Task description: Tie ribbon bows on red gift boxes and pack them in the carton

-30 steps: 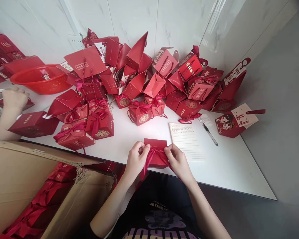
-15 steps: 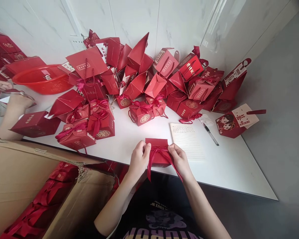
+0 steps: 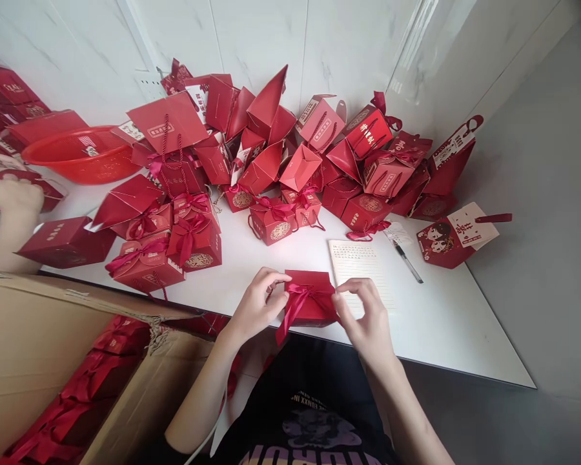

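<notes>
A small red gift box (image 3: 314,316) sits at the table's front edge before me, tied with a dark red satin ribbon (image 3: 297,298) in a bow. My left hand (image 3: 263,300) is at the box's left side, its thumb and index finger apart beside the bow's left loop. On the right, my right hand (image 3: 368,316) has its thumb and index finger closed at the ribbon's right part, by the box's corner. One ribbon tail hangs over the table edge at left. The lined notebook (image 3: 368,271) lies just behind my right hand.
Red gift boxes (image 3: 275,223) are heaped along the wall. A black pen (image 3: 407,261) and an illustrated box (image 3: 445,242) lie at right. At left are a red plastic basket (image 3: 77,165), another person's hands (image 3: 17,194) holding a box, and a cardboard carton (image 3: 174,368) of ribboned boxes.
My left thumb and index finger have come apart, and my right hand has shifted outward with its fingers more raised. The other person's box has turned.
</notes>
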### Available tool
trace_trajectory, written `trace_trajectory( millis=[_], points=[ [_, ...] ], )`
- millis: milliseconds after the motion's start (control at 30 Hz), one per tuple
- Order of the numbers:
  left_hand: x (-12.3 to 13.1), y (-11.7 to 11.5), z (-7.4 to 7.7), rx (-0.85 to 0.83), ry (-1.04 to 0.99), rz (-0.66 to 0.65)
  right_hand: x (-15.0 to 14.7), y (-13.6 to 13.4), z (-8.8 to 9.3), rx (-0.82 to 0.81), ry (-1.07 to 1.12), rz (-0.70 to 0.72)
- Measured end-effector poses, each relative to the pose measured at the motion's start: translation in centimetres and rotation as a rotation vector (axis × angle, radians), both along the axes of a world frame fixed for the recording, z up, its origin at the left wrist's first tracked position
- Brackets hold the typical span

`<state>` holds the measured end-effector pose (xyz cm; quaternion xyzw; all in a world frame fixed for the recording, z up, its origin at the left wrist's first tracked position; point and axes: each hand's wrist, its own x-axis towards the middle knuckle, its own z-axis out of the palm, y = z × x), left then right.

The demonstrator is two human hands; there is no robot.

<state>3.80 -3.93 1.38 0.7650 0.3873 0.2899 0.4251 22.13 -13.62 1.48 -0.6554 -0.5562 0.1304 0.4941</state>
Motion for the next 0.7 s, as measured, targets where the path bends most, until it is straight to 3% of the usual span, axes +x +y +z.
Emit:
trace_trajectory(
  millis=[67,133,200,433,700],
  points=[
    [0.1,0.2,0.4,0.06,0.036,-0.043,-1.1,-0.4,0.4,0.073,-0.211,0.153],
    [0.4,0.3,0.8,0.099,0.036,-0.063,-2.0,-0.6,0.5,0.06,-0.355,0.328],
    [0.6,0.3,1.4,0.096,0.04,-0.085,-2.5,-0.7,0.2,0.028,-0.438,0.417],
    [1.3,0.7,3.3,-0.219,0.105,-0.253,-1.7,-0.8,-1.9,0.133,-0.36,0.374],
    [1.4,2.5,2.0,-0.591,0.003,-0.401,-1.1,-0.9,-2.4,0.144,-0.247,0.396]
  ],
)
